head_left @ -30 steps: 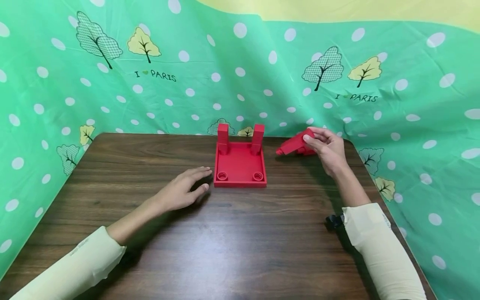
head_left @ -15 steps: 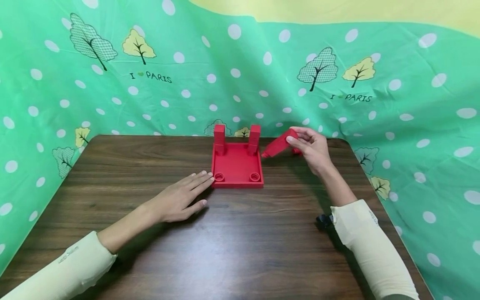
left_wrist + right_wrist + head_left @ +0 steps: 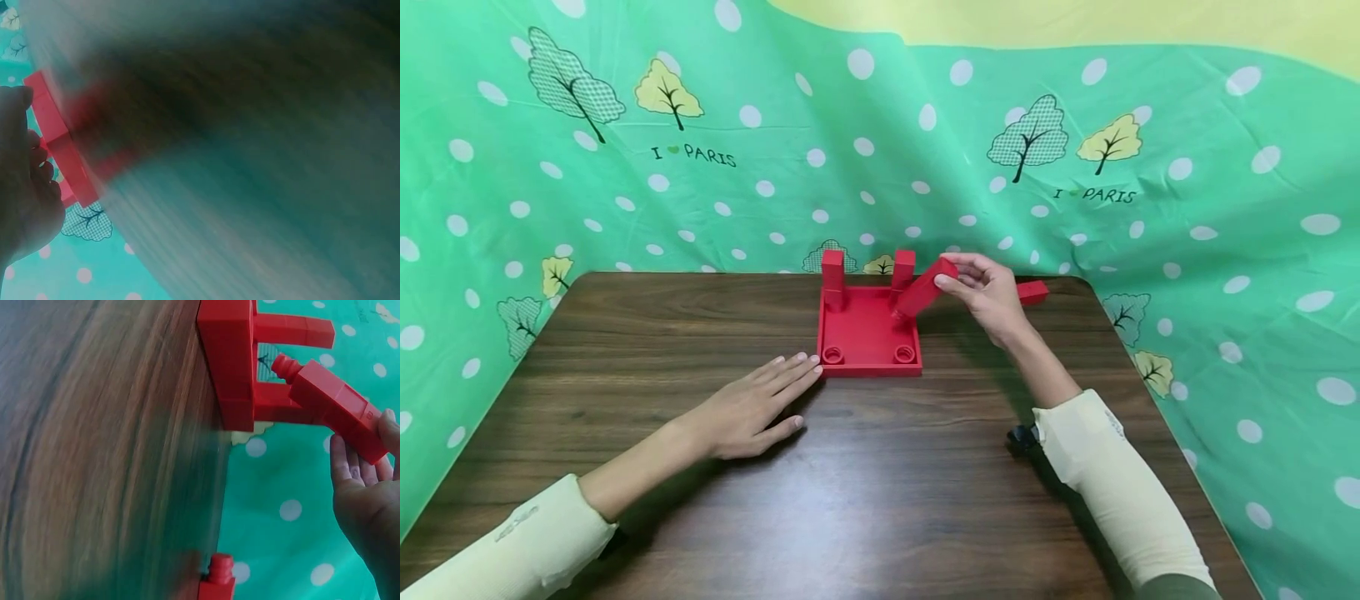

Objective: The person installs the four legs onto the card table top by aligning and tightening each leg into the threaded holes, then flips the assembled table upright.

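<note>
A red square base with a raised rim [image 3: 871, 372] lies on the table, two upright legs [image 3: 832, 271] at its back corners. Round sockets [image 3: 905, 355] show at its front corners. My right hand [image 3: 990, 298] pinches a loose red leg [image 3: 927, 290] by its plain end. This leg slants, its threaded end [image 3: 285, 367] over the base's right side, close to the back right leg [image 3: 905, 265]. My left hand [image 3: 741, 412] lies flat with straight fingers, fingertips at the base's front left corner. Another red leg [image 3: 1032, 292] lies behind my right hand; part is hidden.
The brown wooden table [image 3: 880, 500] ends just behind the base. A green dotted cloth [image 3: 760, 208] hangs along the back and sides. A small black object [image 3: 1022, 439] sits at the right sleeve's cuff.
My right hand has carried the leg leftward from the table's right side to above the base. The other leg stays behind. My left hand has flattened, fingertips now at the base's corner.
</note>
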`<state>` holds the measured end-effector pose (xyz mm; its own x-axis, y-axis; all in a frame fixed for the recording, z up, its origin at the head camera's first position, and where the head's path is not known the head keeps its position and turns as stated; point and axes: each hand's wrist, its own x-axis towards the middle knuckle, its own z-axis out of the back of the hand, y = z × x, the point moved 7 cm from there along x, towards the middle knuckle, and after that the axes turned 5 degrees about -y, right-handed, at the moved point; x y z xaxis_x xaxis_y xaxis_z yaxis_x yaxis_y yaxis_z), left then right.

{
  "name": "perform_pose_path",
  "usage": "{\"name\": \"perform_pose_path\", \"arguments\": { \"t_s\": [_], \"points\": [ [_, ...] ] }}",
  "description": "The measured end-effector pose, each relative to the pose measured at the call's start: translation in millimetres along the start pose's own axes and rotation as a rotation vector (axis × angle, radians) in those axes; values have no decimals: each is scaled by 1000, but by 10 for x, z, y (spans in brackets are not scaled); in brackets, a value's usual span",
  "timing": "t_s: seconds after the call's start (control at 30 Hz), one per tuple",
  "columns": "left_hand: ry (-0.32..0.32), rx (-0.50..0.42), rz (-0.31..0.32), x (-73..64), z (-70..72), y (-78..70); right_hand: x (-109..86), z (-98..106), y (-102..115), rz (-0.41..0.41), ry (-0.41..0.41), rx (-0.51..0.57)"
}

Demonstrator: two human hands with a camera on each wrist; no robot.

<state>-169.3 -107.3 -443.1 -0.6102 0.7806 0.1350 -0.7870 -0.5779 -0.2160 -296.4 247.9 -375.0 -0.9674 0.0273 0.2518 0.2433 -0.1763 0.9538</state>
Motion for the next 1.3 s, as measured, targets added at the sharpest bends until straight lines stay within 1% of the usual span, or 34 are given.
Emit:
{"name": "perform_pose_path", "arguments": {
  "t_s": [0.23,0.37,0.57,0.67,0.9,1.1,1.3],
  "points": [
    [-5,9,-5,-27,-20,-2,10,-215,59,-2,51,-34],
    [-8,21,-15,-36,-32,0,7,-357,97,-4,82,-39],
    [-9,30,-31,-40,-44,-12,-1,-523,131,-2,106,-36],
    [-5,28,-33,-41,-46,-13,-8,-591,135,-10,115,-23],
    [-5,18,-40,-38,-54,0,-38,-708,135,-16,140,-33],
    [-11,6,-42,-33,-35,-13,-68,-824,150,-17,167,-13],
    [-18,11,-50,-27,-34,-22,-103,-935,180,-4,217,9]
  ]
}}
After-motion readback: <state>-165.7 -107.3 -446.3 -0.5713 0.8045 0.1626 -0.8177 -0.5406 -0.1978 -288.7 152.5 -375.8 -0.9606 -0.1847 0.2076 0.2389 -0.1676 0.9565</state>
